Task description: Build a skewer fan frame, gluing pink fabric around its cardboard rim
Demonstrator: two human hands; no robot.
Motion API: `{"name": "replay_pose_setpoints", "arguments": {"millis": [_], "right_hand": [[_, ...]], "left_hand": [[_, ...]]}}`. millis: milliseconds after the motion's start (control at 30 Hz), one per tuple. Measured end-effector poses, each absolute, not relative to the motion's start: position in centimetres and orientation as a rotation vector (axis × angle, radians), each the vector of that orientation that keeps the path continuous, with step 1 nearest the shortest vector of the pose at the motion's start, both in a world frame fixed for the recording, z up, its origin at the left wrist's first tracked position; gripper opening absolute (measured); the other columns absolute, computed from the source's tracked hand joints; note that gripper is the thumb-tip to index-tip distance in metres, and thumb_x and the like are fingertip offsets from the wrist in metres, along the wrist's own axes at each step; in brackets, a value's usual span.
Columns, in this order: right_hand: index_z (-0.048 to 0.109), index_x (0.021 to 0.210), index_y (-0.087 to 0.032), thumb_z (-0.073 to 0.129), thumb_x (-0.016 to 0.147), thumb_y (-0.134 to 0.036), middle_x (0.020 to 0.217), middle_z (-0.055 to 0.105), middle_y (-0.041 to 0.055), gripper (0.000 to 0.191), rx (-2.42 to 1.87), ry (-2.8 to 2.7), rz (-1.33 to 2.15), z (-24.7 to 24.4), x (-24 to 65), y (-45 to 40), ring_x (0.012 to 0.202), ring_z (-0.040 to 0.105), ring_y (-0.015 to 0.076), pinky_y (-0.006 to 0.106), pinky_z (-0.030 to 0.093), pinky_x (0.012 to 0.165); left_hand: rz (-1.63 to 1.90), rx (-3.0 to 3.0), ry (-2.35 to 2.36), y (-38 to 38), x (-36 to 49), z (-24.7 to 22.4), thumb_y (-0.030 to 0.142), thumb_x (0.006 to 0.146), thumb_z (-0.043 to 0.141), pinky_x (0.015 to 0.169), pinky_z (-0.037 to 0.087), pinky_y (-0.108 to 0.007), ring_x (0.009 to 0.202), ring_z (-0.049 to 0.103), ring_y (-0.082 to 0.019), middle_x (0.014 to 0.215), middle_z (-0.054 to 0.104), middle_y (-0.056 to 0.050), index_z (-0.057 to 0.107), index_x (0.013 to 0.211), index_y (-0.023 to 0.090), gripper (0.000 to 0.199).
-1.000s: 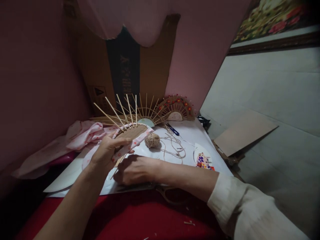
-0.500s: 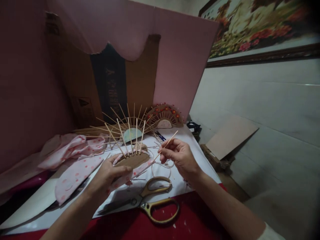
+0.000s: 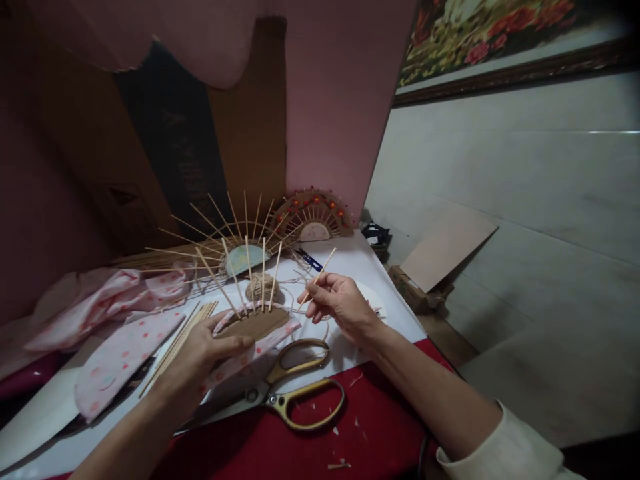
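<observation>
My left hand (image 3: 213, 350) is closed on a half-round cardboard piece (image 3: 260, 327) edged with pink dotted cloth. Several thin wooden sticks (image 3: 233, 272) stand up from its brown face in a fan. In my right hand (image 3: 337, 303), a single wooden stick (image 3: 327, 259) is pinched between thumb and fingers, slanting up to the right. Its lower end is close to the right corner of the cardboard piece; whether it touches, I cannot tell. Large gold-handled scissors (image 3: 280, 393) lie just below the cardboard piece, their blades partly behind my left hand.
Behind stand a pale green half-round with radiating sticks (image 3: 245, 260), a ball of twine (image 3: 261, 287) and a finished-looking fan with red flowers (image 3: 314, 232). Blue snips (image 3: 310, 260) lie nearby. At left are a dotted cloth-covered half-round (image 3: 127, 363), loose sticks (image 3: 175, 343) and crumpled pink cloth (image 3: 120, 307).
The view has shifted, so most things sit further left and slightly higher. My right hand still pinches the stick, its lower end now a little further above the cloth edge.
</observation>
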State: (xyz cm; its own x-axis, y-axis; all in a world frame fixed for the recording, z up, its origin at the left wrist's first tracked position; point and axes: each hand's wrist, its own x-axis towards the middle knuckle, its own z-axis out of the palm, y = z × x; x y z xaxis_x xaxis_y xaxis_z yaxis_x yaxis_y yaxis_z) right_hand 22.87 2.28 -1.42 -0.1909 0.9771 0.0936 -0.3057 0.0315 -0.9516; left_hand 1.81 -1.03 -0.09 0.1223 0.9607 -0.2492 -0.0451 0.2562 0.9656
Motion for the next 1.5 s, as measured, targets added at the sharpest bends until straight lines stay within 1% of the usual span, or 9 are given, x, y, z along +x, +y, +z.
{"name": "replay_pose_setpoints", "arguments": {"millis": [100,267,433,567,767,933,1133,1267,1500], "right_hand": [[0.052,0.075,-0.015,0.072,0.069,-0.040,0.064,0.067,0.0002,0.032,-0.853,-1.123,1.462,-1.9,22.8,2.4,0.043,0.059,0.0070,0.014,0.045,0.037],[0.051,0.080,-0.017,0.078,0.061,-0.038,0.061,0.067,-0.0002,0.039,-0.801,-1.127,1.510,-2.5,22.5,2.6,0.046,0.061,0.0108,0.019,0.048,0.040],[0.059,0.069,-0.013,0.078,0.062,-0.037,0.061,0.066,0.0012,0.032,-0.900,-1.162,1.496,-2.9,22.3,2.7,0.044,0.054,0.0071,0.018,0.040,0.040],[0.061,0.068,-0.013,0.076,0.065,-0.038,0.061,0.065,0.0007,0.029,-0.957,-1.180,1.427,-3.5,22.0,2.7,0.049,0.052,0.0063,0.018,0.035,0.047],[0.056,0.074,-0.015,0.067,0.074,-0.043,0.068,0.069,0.0030,0.030,-0.906,-1.253,1.364,-3.5,21.6,2.4,0.058,0.056,0.0103,0.022,0.035,0.056],[0.054,0.072,-0.017,0.067,0.074,-0.041,0.068,0.069,0.0026,0.027,-0.879,-1.297,1.322,-2.8,21.7,2.1,0.060,0.052,0.0110,0.024,0.036,0.061],[0.052,0.069,-0.018,0.068,0.072,-0.043,0.063,0.066,0.0014,0.030,-0.869,-1.319,1.356,-3.0,21.9,2.5,0.055,0.048,0.0112,0.025,0.034,0.058],[0.052,0.069,-0.019,0.069,0.070,-0.045,0.061,0.064,0.0009,0.031,-0.866,-1.335,1.365,-3.3,21.9,2.6,0.059,0.051,0.0130,0.027,0.035,0.061],[0.053,0.068,-0.017,0.067,0.072,-0.037,0.063,0.063,0.0016,0.024,-0.886,-1.349,1.385,-3.3,22.0,2.7,0.058,0.048,0.0123,0.027,0.033,0.060]], "left_hand": [[0.959,0.986,1.204,-1.1,2.0,-0.3,0.017,0.051,0.075,0.046,0.050,-0.026,0.059,0.066,-0.021,0.077,0.074,-0.006,0.067,0.095,0.018,0.044],[0.923,0.969,1.209,-1.6,2.3,-0.1,0.015,0.051,0.073,0.048,0.051,-0.026,0.067,0.069,-0.024,0.086,0.075,-0.008,0.065,0.100,0.016,0.050],[0.915,0.969,1.213,-1.7,2.3,-0.1,0.015,0.051,0.074,0.055,0.054,-0.029,0.074,0.069,-0.027,0.075,0.073,-0.006,0.065,0.096,0.016,0.045],[0.897,1.019,1.152,-1.7,2.2,-0.4,0.018,0.055,0.073,0.054,0.053,-0.028,0.070,0.067,-0.025,0.066,0.069,-0.003,0.066,0.091,0.017,0.037],[0.867,1.057,1.107,-1.7,2.1,-0.7,0.019,0.055,0.072,0.043,0.048,-0.025,0.052,0.058,-0.017,0.069,0.069,-0.004,0.065,0.092,0.016,0.037],[0.845,1.069,1.107,-1.6,2.1,-0.7,0.020,0.056,0.072,0.044,0.048,-0.025,0.053,0.058,-0.017,0.070,0.069,-0.004,0.064,0.093,0.016,0.038],[0.837,1.047,1.091,-1.6,2.0,-0.8,0.019,0.055,0.073,0.045,0.050,-0.026,0.056,0.060,-0.017,0.073,0.069,-0.004,0.062,0.097,0.015,0.043],[0.830,1.072,1.084,-1.6,2.0,-0.9,0.020,0.056,0.072,0.043,0.049,-0.025,0.050,0.057,-0.015,0.067,0.068,-0.003,0.063,0.095,0.014,0.041],[0.818,1.061,1.076,-1.6,2.0,-0.9,0.020,0.055,0.073,0.044,0.049,-0.025,0.051,0.059,-0.017,0.066,0.068,-0.003,0.063,0.094,0.014,0.041]]}}
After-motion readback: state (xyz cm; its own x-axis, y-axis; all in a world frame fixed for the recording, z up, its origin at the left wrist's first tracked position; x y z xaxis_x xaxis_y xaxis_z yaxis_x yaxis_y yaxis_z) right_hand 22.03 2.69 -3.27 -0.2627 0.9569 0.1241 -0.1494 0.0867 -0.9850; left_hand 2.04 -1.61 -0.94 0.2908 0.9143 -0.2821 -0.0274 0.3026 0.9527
